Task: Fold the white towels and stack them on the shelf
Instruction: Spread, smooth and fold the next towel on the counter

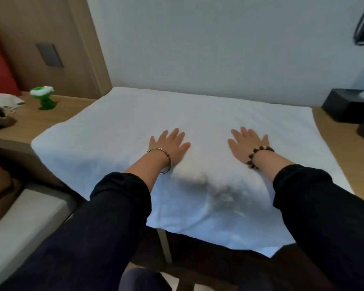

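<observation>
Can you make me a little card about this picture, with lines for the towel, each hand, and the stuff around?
towel: white towel, spread over the wooden table, front edge hanging off, not folded yet
left hand: left hand flat on the towel, fingers spread, metal bangle on wrist
right hand: right hand flat on the towel, fingers spread, bead bracelet on wrist
left side: small green object, red bag
right side: black box

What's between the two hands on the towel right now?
Head view: only white towel between the left hand and right hand, both flat on it. Nothing else lies there. A soft bulge rises nearer the wrists.
</observation>
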Demonstrator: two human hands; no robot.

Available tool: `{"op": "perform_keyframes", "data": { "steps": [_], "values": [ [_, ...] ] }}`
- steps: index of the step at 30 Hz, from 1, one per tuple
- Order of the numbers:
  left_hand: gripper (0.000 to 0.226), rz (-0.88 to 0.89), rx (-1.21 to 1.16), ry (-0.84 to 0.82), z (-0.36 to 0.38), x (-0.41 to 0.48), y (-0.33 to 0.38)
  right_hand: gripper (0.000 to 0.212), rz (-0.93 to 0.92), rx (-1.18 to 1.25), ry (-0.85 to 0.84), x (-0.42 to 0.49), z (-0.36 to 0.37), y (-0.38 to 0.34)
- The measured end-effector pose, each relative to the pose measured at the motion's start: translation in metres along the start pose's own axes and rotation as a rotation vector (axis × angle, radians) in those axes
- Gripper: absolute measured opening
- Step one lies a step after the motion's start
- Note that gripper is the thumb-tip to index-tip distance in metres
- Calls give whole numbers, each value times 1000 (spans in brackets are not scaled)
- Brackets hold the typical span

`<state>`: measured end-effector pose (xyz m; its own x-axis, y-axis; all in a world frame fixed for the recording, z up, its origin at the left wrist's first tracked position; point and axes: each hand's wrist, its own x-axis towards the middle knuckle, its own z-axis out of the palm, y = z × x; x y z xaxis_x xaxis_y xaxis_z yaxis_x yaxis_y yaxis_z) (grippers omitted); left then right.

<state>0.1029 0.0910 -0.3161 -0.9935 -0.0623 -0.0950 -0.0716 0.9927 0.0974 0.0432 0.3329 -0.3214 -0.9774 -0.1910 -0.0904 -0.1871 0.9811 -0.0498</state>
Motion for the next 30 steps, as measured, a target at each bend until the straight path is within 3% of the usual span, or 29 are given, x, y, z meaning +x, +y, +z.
{"op": "perform_keyframes", "data": {
  "steps": [3, 6, 11, 16, 19, 23, 27, 30],
  "values": [
    [59, -85, 19, -19, -1, 2, 12, 61, 158, 4, -28, -4, -2, 23],
    [63, -160, 11, -26, -4, 21, 33, 62, 130, 7, -81, 12, -7, 29],
    [59, 85, -3, -58, -4, 71, 89, 61, 223, 34, -112, 60, -19, 70],
    [61, 212, 48, -49, 4, 116, 132, 58, 316, 37, -62, 100, -28, 115],
    [61, 249, 79, -32, 7, 134, 144, 50, 393, -54, 15, 118, -38, 141],
    [61, 277, 85, -10, 10, 150, 148, 59, 491, -303, 94, 127, -53, 161],
    [61, 292, 94, 6, 12, 158, 152, 39, 529, -121, 61, 152, -67, 174],
    [60, 287, 96, 12, 13, 163, 154, 20, 525, -60, 180, 170, -68, 176]
  ]
}}
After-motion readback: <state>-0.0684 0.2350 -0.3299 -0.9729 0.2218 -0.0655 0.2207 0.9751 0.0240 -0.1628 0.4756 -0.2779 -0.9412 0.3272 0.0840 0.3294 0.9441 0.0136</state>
